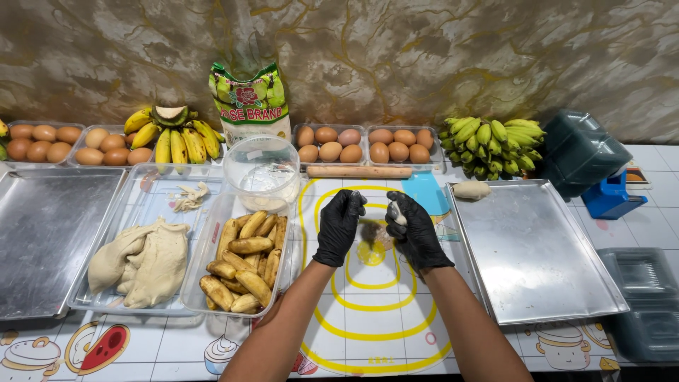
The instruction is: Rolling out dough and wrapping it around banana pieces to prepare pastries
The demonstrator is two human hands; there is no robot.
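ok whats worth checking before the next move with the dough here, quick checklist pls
1. Gloves on both hands: ok, left hand and right hand both wear black gloves.
2. Dough in hand: ok, a small pale piece sits in the right hand's fingers; what lies between the hands is blurred.
3. Mat under the hands: ok, they are over its yellow rings.
4. Peeled bananas within reach: ok, in the clear tray beside the left hand.
5. Metal tray on the right: ok, a bare sheet, dough ball at its far edge.
6. Rolling pin: ok, lying past the mat.
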